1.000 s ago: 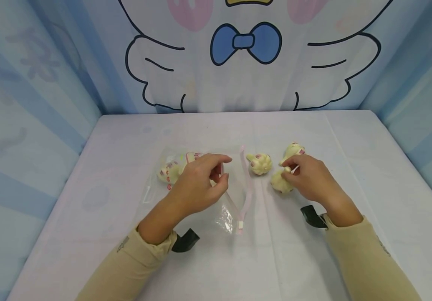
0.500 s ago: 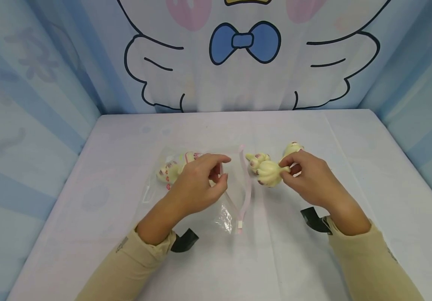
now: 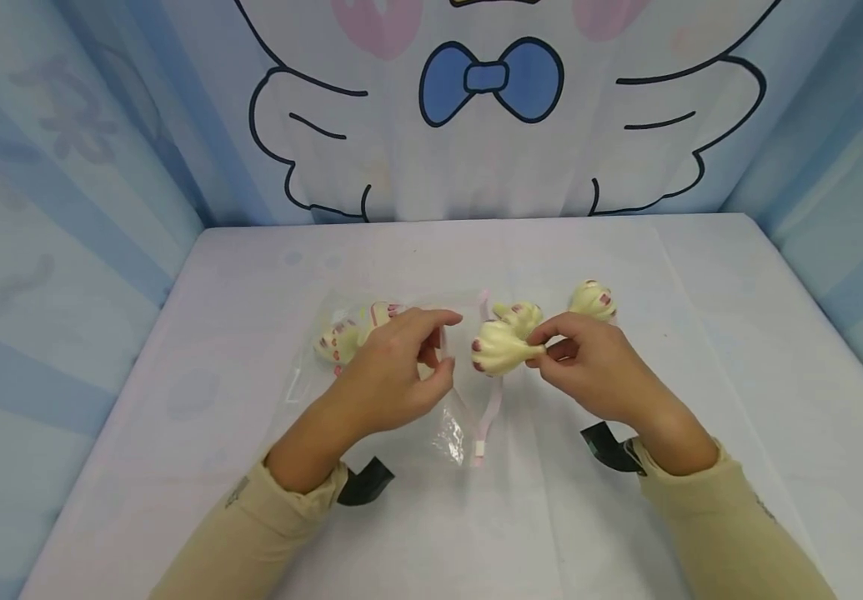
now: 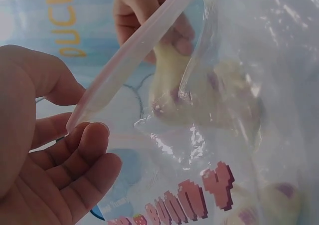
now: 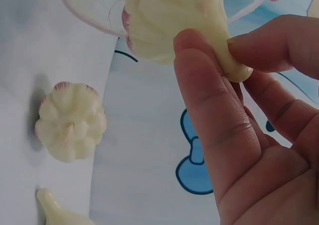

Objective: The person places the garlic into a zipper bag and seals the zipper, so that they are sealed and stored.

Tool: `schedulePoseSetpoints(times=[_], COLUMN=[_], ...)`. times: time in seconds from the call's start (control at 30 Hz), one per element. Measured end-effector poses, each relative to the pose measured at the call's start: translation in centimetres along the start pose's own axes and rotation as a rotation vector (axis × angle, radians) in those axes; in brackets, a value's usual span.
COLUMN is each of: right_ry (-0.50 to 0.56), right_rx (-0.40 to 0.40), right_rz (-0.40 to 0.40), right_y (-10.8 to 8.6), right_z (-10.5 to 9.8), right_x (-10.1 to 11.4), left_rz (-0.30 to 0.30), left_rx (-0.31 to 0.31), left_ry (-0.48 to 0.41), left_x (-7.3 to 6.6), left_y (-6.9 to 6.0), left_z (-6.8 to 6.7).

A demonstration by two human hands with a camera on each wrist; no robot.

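My right hand (image 3: 598, 367) pinches a pale garlic bulb (image 3: 500, 348) by its stem, root end toward the left. This bulb hangs at the pink-edged mouth of a clear zip bag (image 3: 439, 433); whether it is inside cannot be told. In the left wrist view, my left hand (image 4: 60, 135) holds the bag's pink rim (image 4: 124, 60) between its fingers, keeping the mouth raised. Garlic with purple marks (image 3: 341, 342) lies in the bag, partly hidden by that hand. A second bulb (image 3: 524, 315) sits just behind the held one, and another bulb (image 3: 594, 298) rests farther right.
A white cloth (image 3: 686, 333) covers the table. Behind it hangs a printed curtain with a blue bow (image 3: 486, 79). The bag's white slider (image 3: 479, 448) lies at the near end of its pink strip. Dark straps (image 3: 611, 450) stick out at both wrists.
My right hand has carried the garlic bulb by its stem leftward from beside the other bulbs to the bag's mouth. The left hand has stayed nearly still.
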State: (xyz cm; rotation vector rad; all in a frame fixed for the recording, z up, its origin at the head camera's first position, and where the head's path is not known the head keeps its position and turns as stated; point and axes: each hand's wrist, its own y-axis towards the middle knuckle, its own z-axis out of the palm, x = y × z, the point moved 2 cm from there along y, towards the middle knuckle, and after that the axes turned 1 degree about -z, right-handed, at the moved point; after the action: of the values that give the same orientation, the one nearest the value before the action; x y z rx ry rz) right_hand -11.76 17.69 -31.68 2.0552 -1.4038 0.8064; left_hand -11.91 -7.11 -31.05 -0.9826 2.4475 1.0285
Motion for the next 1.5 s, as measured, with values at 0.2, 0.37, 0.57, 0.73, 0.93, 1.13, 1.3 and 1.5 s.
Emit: schedulePoseSetpoints(times=[0.2,0.37,0.57,0.73,0.93,1.13,1.3,1.5], right_ry=[0.082,0.104,0.079,0.055,0.035,0.001,0.000,-0.024], right_rx=[0.045,0.039,0.021,0.041,0.068,0.052,0.045,0.021], right_rz=[0.017,0.008,-0.016,-0.001,0.004,-0.040,-0.059,-0.064], right_y=[0.5,0.9,1.5,2.2,2.7,3.2,3.6,3.9], right_z=[1.6,2.8,4.1,5.0,5.9,6.4,7.0,7.7], right_x=[-0.4,-1.0,-1.5,-1.3,-1.2,-1.3,-1.0,-0.8], left_rz=[-0.017,-0.034,-0.022,-0.020,-0.019,-0.021,-0.038,-0.061], left_rx=[0.021,0.034,0.035,0.039,0.052,0.052,0.070,0.082], left_ry=[-0.004,-0.018,-0.048,-0.058,-0.065,-0.060,-0.063,-0.067], left_x=[-0.2,-0.4,-0.4,-0.4,-0.5,-0.6,-0.8,-0.8], left_y=[0.1,0.1,0.1,0.1,0.0,0.0,0.0,0.1], left_z=[-0.1,-0.2,0.0,0.2,0.4,0.6,0.6,0.7])
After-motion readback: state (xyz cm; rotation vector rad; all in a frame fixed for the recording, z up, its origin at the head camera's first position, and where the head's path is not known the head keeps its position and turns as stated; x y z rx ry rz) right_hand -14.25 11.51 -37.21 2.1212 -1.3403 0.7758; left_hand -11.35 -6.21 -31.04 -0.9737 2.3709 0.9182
